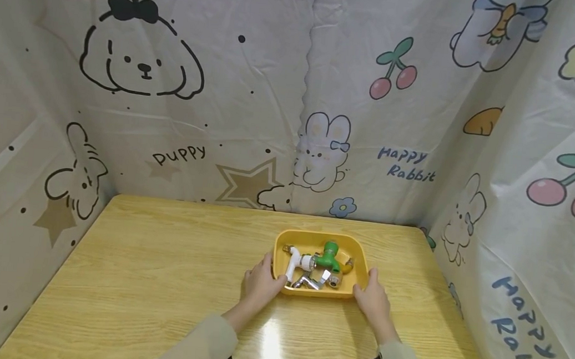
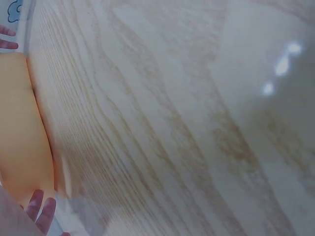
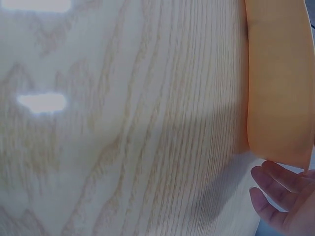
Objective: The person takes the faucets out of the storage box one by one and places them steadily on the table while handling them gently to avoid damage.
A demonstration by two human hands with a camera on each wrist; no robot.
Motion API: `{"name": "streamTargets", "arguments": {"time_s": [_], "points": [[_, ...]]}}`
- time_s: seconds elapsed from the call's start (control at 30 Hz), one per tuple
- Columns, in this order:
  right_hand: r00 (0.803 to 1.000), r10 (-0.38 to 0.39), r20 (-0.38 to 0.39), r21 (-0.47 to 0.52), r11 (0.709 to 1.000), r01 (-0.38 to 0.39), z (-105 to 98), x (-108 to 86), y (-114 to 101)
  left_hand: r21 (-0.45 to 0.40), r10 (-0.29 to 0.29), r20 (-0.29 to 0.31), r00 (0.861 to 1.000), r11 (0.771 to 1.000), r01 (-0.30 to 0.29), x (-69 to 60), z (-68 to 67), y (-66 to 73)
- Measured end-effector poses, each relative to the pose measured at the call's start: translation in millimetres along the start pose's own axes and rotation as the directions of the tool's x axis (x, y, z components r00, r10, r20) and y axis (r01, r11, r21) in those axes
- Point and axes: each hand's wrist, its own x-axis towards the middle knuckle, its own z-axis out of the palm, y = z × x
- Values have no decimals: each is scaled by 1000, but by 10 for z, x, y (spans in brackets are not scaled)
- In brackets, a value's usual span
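Note:
A yellow plastic tray [image 1: 320,293] stands on the table. My left hand [image 1: 262,284] grips its left end, thumb at the near corner. At the opposite end my right hand [image 1: 375,302] holds the tray with the thumb near the rim. Inside lie a white tap [image 1: 292,264], a green tap [image 1: 330,251], a silver tap [image 1: 311,283] and a yellowish curved piece [image 1: 347,266]. Both wrist views catch the tray's outer wall [image 2: 24,123], with fingers [image 3: 278,189] against its end in the right wrist view; the tray's contents are hidden there.
The wood-grain table [image 1: 161,271] extends around the tray, its back edge just beyond it. A white patterned curtain [image 1: 252,110] hangs behind the table and along both sides.

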Motion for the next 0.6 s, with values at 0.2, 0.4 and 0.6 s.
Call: {"name": "streamTargets", "arguments": {"time_s": [0.2,0.4,0.6], "points": [[1000,-1,4,-9,1000,1,18,-31,-25,-5,11,-16,1000,1000,-11,-43,-20,-32],[1000,-16,8,-6,1000,16,30,-61,-33,-33,24,-33,999,999,-26,-91,-37,-57],[1000,-3,5,5,1000,3,33,-117,-48,-38,39,-38,999,998,-40,-128,-43,-79]]}}
